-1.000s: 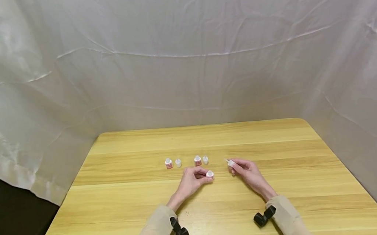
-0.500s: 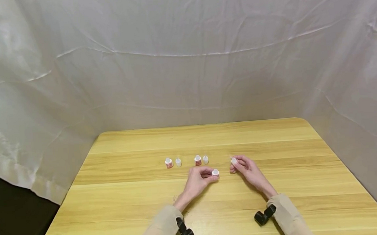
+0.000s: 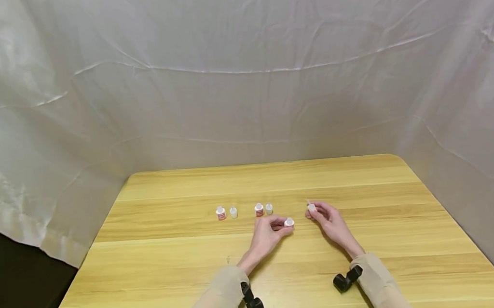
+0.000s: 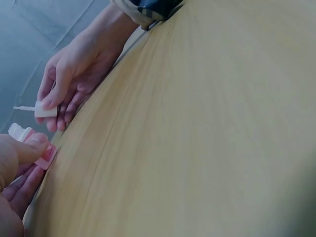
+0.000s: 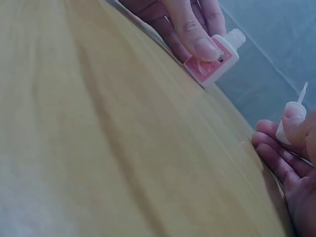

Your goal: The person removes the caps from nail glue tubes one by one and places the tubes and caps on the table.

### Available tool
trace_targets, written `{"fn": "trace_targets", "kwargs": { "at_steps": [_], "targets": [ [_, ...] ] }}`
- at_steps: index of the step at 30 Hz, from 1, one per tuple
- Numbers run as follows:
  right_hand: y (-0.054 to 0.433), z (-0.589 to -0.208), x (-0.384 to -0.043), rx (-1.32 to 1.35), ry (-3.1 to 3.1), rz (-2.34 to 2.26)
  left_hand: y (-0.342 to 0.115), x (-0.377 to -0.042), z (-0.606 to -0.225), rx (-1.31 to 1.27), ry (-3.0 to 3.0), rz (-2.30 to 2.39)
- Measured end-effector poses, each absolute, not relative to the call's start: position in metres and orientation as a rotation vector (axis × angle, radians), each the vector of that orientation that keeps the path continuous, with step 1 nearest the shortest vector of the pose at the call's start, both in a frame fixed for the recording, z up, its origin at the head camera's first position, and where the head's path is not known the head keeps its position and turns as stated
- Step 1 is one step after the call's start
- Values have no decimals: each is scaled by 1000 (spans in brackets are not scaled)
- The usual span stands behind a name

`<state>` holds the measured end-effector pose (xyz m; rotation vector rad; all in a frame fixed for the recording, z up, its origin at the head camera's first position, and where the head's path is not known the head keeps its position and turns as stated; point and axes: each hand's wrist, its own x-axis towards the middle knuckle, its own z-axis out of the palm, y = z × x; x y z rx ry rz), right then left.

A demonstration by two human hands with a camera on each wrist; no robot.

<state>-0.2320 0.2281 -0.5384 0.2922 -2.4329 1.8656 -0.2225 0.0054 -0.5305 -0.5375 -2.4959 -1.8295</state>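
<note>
My left hand (image 3: 280,226) rests on the wooden table (image 3: 161,277) and pinches a small white bottle with a pink label (image 3: 288,222), its neck uncapped (image 5: 215,53). The bottle shows again in the left wrist view (image 4: 28,140) under my thumb. Just to the right, my right hand (image 3: 318,212) pinches a white cap with a thin applicator stem (image 3: 311,207), (image 5: 291,121), (image 4: 43,111). The stem points away from the bottle. A short gap separates cap and bottle.
Behind my left hand stand two more small pink-labelled bottles (image 3: 220,213) (image 3: 258,209), each with a loose white cap (image 3: 233,212) (image 3: 269,209) to its right. A white sheet (image 3: 241,77) hangs behind and beside the table. Black wrist cameras (image 3: 253,304) (image 3: 344,280) sit on beige sleeves.
Both hands have slid to the right and a little farther from me, the left carrying the bottle and the right carrying the cap. The bottles at the back have not moved.
</note>
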Motion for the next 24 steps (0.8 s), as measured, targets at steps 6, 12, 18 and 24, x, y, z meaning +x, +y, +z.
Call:
{"fn": "trace_targets", "kwargs": {
  "at_steps": [6,12,18,24],
  "targets": [
    [230,-540,-233,297,-2453,1719,17,-224,-528,-509,-2491,-1801],
    [229,-535,-230,217,-2459,1584,27,-227,-528,-488,-2490,-1730],
    [232,-542,-237,196,-2429,1391,34,-230,-527,-467,-2495,-1726],
    [232,-546,-241,149,-2430,1414,43,-234,-528,-435,-2502,-1690]
  ]
}}
